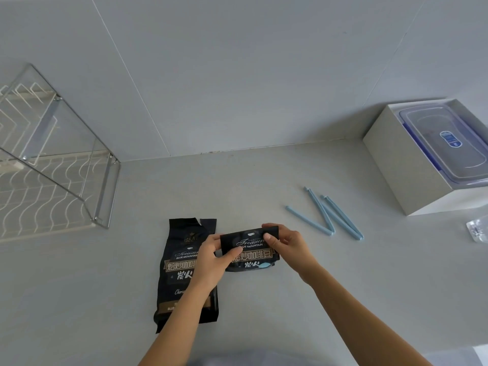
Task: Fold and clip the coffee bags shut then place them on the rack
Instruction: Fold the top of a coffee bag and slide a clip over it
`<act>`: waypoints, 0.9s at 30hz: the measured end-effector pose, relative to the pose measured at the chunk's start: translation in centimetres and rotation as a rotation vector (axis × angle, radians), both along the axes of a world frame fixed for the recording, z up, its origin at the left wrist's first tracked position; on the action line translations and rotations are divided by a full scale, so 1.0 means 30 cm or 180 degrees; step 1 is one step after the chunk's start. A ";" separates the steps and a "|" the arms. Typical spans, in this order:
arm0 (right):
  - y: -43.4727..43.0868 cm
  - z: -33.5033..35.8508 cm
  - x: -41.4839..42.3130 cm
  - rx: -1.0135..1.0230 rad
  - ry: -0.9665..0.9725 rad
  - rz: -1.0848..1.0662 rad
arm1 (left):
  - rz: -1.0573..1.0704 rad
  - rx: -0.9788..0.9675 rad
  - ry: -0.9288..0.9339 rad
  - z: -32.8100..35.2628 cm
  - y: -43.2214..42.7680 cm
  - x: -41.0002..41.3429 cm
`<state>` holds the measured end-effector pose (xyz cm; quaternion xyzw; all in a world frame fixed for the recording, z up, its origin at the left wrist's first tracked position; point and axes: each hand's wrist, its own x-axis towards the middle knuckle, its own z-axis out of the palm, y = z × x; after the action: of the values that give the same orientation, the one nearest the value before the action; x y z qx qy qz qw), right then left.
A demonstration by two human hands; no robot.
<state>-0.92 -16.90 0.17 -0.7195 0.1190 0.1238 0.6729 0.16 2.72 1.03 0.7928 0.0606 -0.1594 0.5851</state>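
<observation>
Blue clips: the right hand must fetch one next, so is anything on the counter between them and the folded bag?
No. In the head view, only bare counter separates the folded bag from the blue clips.

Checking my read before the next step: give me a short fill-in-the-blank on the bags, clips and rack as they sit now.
1. Both hands hold the folded coffee bag; the left hand and right hand grip its ____ edge.
2. The second coffee bag lies flat, top still ____.
3. The blue clips lie on the counter to the ____ of the hands.
4. The number of bags on the wire rack is ____.

Missing words: top; open; right; zero
</observation>
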 end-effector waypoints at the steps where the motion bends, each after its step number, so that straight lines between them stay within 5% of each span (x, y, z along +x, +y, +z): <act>1: 0.005 -0.003 0.001 0.0042 0.0010 -0.0055 | 0.0005 -0.0017 0.0007 -0.002 -0.001 0.001; 10: 0.046 -0.004 0.012 0.0171 0.0485 -0.0250 | 0.0003 0.0020 0.0035 -0.020 -0.003 0.010; 16: 0.000 0.105 0.071 -0.1784 -0.0922 0.0516 | -0.0005 -0.0055 0.0117 -0.013 0.012 0.023; 20: 0.049 0.165 0.129 -0.2890 -0.1117 0.1849 | -0.0105 -0.0029 -0.0038 -0.027 0.017 0.014; 27: 0.048 0.178 0.146 -0.2653 -0.0778 0.1861 | -0.0321 0.0108 -0.0403 -0.018 0.025 0.002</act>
<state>3.45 -15.47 5.52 -0.9386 -0.1271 0.1638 0.2757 0.22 3.47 0.48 0.8132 -0.0137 -0.1371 0.5655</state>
